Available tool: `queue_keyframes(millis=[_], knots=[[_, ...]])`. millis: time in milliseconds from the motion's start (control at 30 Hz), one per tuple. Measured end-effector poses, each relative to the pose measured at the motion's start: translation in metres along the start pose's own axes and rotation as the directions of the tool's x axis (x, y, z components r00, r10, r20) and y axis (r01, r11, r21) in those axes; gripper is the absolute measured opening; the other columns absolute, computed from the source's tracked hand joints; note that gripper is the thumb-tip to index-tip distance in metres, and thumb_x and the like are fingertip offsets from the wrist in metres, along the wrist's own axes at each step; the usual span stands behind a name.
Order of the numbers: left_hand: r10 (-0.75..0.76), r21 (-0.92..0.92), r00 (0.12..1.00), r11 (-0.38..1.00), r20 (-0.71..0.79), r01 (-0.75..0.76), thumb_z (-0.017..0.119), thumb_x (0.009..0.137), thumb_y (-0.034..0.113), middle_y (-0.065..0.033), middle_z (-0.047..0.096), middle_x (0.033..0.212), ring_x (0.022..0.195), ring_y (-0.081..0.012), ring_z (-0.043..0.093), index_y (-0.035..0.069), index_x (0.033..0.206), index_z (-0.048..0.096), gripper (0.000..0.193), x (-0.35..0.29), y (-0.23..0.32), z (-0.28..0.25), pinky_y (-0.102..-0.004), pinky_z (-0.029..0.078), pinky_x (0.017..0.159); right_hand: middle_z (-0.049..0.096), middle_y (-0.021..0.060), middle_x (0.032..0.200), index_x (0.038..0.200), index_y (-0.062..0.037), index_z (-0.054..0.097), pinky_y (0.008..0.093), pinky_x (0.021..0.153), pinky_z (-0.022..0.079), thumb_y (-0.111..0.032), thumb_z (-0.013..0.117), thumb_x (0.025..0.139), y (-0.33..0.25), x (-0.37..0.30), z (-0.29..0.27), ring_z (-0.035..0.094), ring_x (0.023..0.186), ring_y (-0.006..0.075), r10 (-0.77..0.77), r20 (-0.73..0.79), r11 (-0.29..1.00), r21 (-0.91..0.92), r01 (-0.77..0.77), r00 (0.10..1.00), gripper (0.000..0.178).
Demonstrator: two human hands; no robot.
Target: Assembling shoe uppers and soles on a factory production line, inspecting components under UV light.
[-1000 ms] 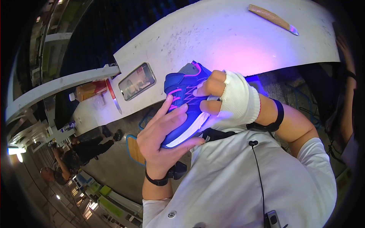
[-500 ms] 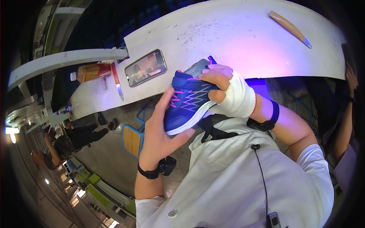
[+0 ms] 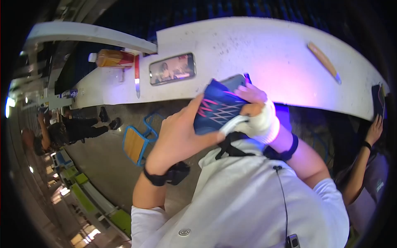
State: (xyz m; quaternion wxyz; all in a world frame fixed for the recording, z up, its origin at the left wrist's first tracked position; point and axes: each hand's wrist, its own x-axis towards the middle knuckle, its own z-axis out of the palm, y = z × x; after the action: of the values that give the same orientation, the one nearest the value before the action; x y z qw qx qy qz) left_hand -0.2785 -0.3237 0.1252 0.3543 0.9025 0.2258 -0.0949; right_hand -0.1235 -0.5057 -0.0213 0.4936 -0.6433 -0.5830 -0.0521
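Navy mesh sneaker with pink stitching, white sole held above white surface. Left hand at 8 o'clock, cupping the side; bandaged right hand at 3 o'clock, grip pinching heel. Likely light, upper soft, sole stiff; best held at sole and heel.

Your only lit screen is the phone, a dark rounded rectangle lying flat on the white worktable, showing a brownish picture with pale patches. To its left, past the table's edge, you've got an orange bottle on its side, white cap end pointing left, red band at the other end. No signs or readable labels elsewhere.
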Motion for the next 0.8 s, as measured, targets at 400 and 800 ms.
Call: queue_keyframes(millis=[400, 800], knots=[[0.517, -0.186, 0.727, 0.743, -0.451, -0.643, 0.082, 0.079, -0.004, -0.0258, 0.043, 0.164, 0.152, -0.0447, 0.044, -0.001, 0.155, 0.049, 0.083, 0.034, 0.015, 0.135, -0.0501, 0.043, 0.121, 0.075, 0.0224, 0.125, 0.132, 0.0017, 0.064, 0.0579, 0.114, 0.049, -0.045, 0.092, 0.077, -0.049, 0.030, -0.114, 0.072, 0.121, 0.0400, 0.250, 0.005, 0.931, 0.274, -0.242, 0.968, 0.078], [0.351, -0.346, 0.632, 0.607, -0.691, -0.715, 0.097, 0.068, 0.010, -0.0099, 0.064, 0.097, 0.085, -0.0265, 0.062, 0.005, 0.102, 0.063, 0.048, 0.054, 0.020, 0.144, -0.0364, 0.051, 0.074, 0.075, 0.0217, 0.123, 0.128, 0.0005, 0.065, 0.0583, 0.112, 0.051, -0.027, 0.096, 0.075, -0.053, 0.035, -0.116, 0.073, 0.119, 0.0411, 0.191, 0.031, 0.955, 0.226, -0.193, 0.981, 0.067]])
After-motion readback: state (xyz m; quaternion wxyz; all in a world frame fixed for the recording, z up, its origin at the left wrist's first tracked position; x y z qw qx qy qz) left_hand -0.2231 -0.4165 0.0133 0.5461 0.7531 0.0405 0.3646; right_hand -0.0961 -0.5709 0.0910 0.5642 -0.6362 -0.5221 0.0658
